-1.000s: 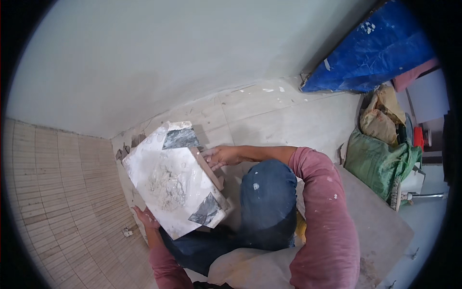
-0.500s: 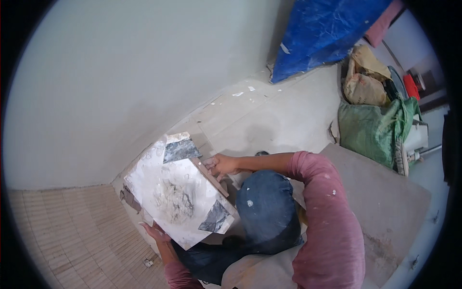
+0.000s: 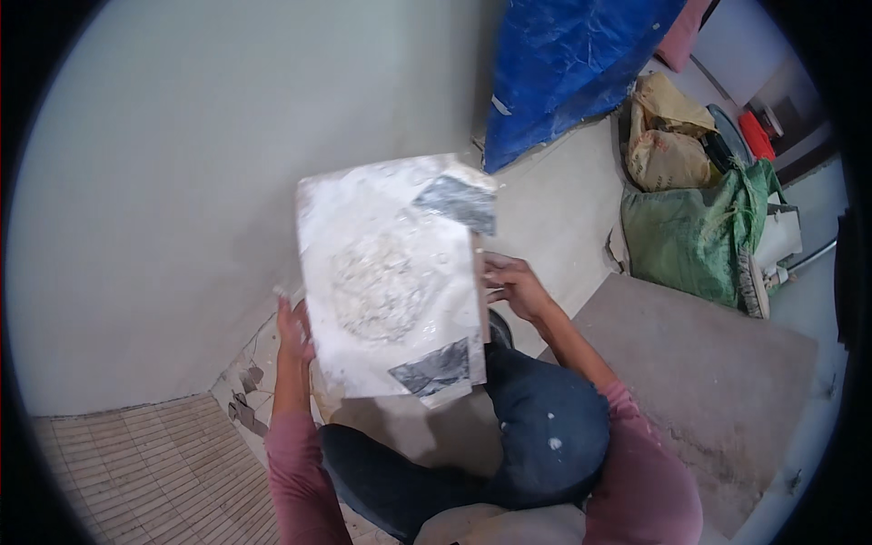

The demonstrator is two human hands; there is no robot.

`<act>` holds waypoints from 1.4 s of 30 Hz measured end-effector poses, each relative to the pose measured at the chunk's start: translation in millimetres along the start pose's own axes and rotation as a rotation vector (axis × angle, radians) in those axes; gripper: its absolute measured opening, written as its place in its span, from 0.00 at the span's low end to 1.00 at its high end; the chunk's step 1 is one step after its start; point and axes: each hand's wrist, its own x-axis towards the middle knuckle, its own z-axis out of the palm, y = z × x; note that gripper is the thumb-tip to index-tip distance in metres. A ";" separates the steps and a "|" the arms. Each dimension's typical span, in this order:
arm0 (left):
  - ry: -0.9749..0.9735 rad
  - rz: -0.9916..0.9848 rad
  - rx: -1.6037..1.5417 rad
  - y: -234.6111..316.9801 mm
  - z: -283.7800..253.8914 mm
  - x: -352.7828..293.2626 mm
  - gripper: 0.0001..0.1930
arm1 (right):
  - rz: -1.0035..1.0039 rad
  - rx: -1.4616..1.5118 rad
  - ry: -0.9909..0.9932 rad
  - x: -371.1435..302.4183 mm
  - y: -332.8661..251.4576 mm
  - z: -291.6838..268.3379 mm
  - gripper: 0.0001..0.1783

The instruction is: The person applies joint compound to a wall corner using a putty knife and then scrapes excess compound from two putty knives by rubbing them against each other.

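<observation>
A white, roughly square board is up in front of me, its face toward me. A rough, crusty pale patch covers its middle. Dark grey marbled pieces lie at its upper right and lower right corners, and a brown strip runs along the right edge. My left hand supports the left edge, with a whitened fingertip showing and the rest partly behind the board. At the right edge, my right hand has its fingers bent round the brown strip.
A pale wall rises at the left, above ribbed floor tiles. A blue sheet hangs at the back. Green and tan sacks stand at the right, near a large grey-brown slab. Broken tile bits lie by the wall.
Both hands have lifted the board up and away from me, turning it from a slant to nearly square-on. My view has shifted slightly too.
</observation>
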 end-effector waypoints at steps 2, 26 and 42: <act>-0.061 -0.072 -0.007 -2.1 35.2 41.9 0.61 | -0.054 0.022 0.086 -23.0 -12.8 -19.7 0.33; -0.419 -0.417 0.256 -141.7 290.0 258.6 0.47 | -0.435 0.505 0.922 -98.2 40.3 -246.1 0.35; 0.319 0.144 0.887 -135.0 28.9 73.8 0.28 | -0.742 -0.024 1.624 -129.7 3.4 -195.9 0.21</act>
